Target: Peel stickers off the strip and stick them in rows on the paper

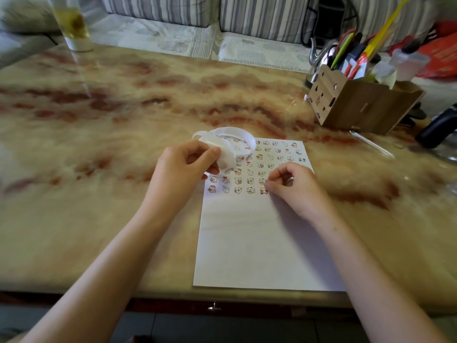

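Observation:
A white sheet of paper [259, 243] lies on the marble table, its upper part covered with several rows of small cartoon stickers [249, 180]. My left hand [184, 167] grips the curled white sticker strip [232, 142], which loops above the paper's top left corner. My right hand [294, 186] has curled fingers, and its fingertips press down on the paper at the right end of the lowest sticker row, next to a sticker [263, 191]. Whether a sticker lies under the fingertips is hidden.
A cardboard organiser [358, 105] full of pens and scissors stands at the back right, with a black object [437, 129] beside it. A tall glass [74, 26] stands at the back left. The table's front edge [222, 297] runs just below the paper.

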Demonstrator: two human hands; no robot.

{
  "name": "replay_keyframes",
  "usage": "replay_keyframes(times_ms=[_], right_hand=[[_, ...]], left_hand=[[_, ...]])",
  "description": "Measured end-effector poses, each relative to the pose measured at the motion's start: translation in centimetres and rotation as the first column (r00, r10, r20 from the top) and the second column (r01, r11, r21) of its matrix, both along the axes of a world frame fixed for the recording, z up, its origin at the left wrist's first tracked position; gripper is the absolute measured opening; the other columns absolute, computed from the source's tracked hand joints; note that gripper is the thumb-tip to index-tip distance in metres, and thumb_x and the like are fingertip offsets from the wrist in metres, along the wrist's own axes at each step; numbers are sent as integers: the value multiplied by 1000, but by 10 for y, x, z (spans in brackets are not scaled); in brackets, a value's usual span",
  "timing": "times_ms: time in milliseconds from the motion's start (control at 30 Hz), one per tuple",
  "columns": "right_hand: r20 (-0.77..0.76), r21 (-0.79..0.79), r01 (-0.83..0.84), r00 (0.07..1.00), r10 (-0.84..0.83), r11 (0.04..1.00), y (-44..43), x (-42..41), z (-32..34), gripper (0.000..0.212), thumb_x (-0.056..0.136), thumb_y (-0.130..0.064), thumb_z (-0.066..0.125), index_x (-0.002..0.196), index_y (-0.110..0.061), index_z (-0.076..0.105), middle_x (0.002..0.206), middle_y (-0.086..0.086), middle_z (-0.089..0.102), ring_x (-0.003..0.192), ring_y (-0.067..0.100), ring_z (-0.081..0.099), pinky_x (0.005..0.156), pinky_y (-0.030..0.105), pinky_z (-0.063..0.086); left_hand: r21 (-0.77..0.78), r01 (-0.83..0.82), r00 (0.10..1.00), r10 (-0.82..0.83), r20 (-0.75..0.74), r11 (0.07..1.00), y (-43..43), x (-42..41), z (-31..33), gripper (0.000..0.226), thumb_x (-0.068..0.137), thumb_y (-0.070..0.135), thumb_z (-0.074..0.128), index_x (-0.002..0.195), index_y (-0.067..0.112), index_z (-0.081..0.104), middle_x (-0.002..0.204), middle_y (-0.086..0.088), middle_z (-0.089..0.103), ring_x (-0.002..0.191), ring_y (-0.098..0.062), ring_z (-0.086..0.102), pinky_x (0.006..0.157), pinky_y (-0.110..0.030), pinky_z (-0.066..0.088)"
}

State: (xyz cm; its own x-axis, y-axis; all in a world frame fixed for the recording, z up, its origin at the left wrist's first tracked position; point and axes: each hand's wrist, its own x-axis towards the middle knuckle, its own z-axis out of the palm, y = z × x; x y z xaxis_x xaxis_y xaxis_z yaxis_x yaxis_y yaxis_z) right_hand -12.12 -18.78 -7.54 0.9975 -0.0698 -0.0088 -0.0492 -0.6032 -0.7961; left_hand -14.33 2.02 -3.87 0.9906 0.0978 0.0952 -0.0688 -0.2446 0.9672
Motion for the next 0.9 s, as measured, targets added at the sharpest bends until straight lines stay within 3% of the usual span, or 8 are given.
replay_keyframes(times_ms=[300,400,467,633,733,900], right_hand=[[-59,80,-57,996,62,995,-4,-2,6,19,77,-11,77,86,-17,62,72,-5,55,47,-5,46,55,13,37],[-37,43,-42,998,44,998,-4,-2,6,17,84,-7,67,81,-23,61,78,-4,60,50,-2,48,61,20,40],[24,63,-29,999,27,998,0,-5,9,16,86,-10,64,80,-24,61,79,-6,62,51,4,50,62,27,45],[353,106,-158,929,112,982,26,-23,33,4,88,-20,67,84,-21,67,82,-13,67,68,2,55,60,14,41],[402,168,-258,899,173,951,39,-28,36,5,84,-16,72,88,-18,68,84,-8,71,77,8,62,67,17,46],[431,174,-296,881,197,939,45,-29,34,10,81,-8,73,86,-16,69,77,-9,70,66,4,57,61,21,47]], left_hand=[[-2,1,1000,-1,4,1000,0,0,1,19,92,21,58,82,12,71,75,0,74,71,-4,69,62,-10,50],[-31,6,1000,-6,13,1000,-1,-1,2,19,94,20,56,86,11,70,75,-1,75,71,-6,71,59,-10,48],[-57,9,1000,-8,17,998,-2,-2,3,19,95,19,55,88,9,70,75,-2,75,70,-7,71,57,-10,47],[-96,12,999,-8,36,995,-3,-1,5,18,95,16,55,87,8,69,71,0,73,64,-7,70,53,-12,47],[-78,14,999,-10,49,997,-4,-1,4,17,95,16,55,87,8,69,70,0,73,61,-4,69,53,-12,47],[-61,28,998,-24,59,998,-5,-1,2,17,95,16,56,87,8,69,69,-1,72,62,-5,68,54,-12,47]])
